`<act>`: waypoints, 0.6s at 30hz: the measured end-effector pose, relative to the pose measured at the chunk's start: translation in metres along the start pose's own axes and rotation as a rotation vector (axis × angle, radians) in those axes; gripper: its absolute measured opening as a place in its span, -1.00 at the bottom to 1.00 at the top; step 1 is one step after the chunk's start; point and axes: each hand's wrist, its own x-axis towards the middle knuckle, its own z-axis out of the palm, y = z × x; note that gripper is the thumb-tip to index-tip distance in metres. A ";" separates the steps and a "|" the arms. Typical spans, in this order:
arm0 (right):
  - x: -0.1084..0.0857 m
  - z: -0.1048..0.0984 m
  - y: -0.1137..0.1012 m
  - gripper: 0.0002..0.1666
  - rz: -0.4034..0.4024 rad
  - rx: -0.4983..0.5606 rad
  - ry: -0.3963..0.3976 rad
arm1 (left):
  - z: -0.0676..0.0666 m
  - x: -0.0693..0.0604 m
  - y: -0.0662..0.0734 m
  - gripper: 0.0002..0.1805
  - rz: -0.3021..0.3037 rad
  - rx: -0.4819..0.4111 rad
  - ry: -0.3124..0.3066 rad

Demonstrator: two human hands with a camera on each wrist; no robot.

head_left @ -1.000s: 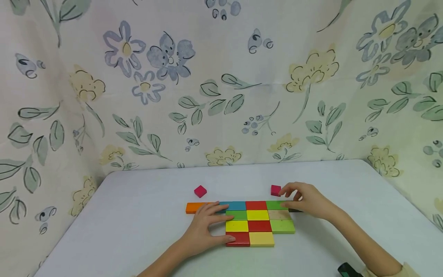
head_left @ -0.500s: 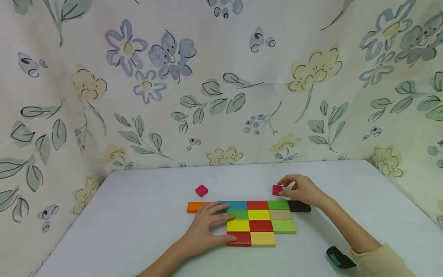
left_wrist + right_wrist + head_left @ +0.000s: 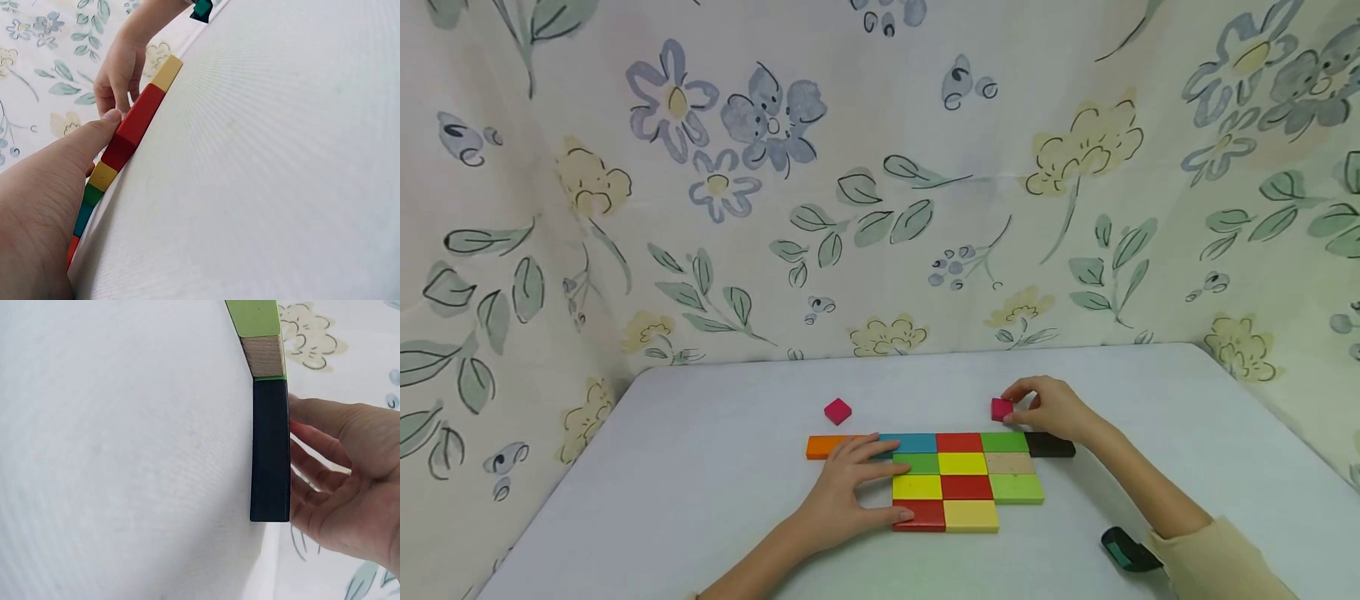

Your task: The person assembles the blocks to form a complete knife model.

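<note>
In the head view, my right hand (image 3: pixel 1052 407) pinches a small pinkish-red cube (image 3: pixel 1002 409) between thumb and fingertips, behind the block pattern. My left hand (image 3: pixel 838 500) lies along the pattern's left side, fingers spread and fairly straight, fingertips on the blue block (image 3: pixel 913 443) and a green block (image 3: pixel 923 463). Its thumb touches the front-left red block (image 3: pixel 925 518), also seen in the left wrist view as a red block (image 3: pixel 139 119). A black block (image 3: pixel 1051 445) ends the back row at right. In the right wrist view, the black block (image 3: pixel 270 450) hides part of the right hand (image 3: pixel 356 469).
Another pinkish-red cube (image 3: pixel 838 411) sits alone behind the pattern at left. An orange block (image 3: pixel 823 447) ends the back row at left. Flat rectangular blocks form several stepped rows on the white table (image 3: pixel 700 467). A floral cloth (image 3: pixel 880 250) hangs behind.
My right hand has shifted slightly back, from beside the right cube to a pinch on it, uncovering the black block. The left hand has stayed put against the blocks.
</note>
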 end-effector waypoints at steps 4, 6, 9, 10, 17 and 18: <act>-0.001 -0.002 -0.001 -0.60 -0.007 -0.002 -0.001 | 0.000 0.000 0.000 -0.40 -0.006 0.002 -0.001; -0.003 -0.004 -0.001 -0.61 -0.011 -0.007 -0.001 | 0.000 0.000 0.000 -0.39 -0.006 0.004 -0.001; -0.007 -0.007 -0.003 -0.62 -0.016 -0.011 0.004 | 0.000 0.000 -0.001 -0.40 -0.005 0.003 -0.001; -0.009 -0.008 -0.003 -0.62 -0.020 -0.014 0.008 | 0.000 0.000 -0.001 -0.40 -0.004 0.003 -0.001; -0.029 -0.014 -0.004 -0.63 -0.073 -0.009 0.018 | 0.000 0.000 0.000 -0.41 0.000 -0.005 0.000; -0.032 -0.015 -0.005 -0.63 -0.074 -0.006 0.017 | 0.000 0.000 0.000 -0.41 0.000 -0.006 0.000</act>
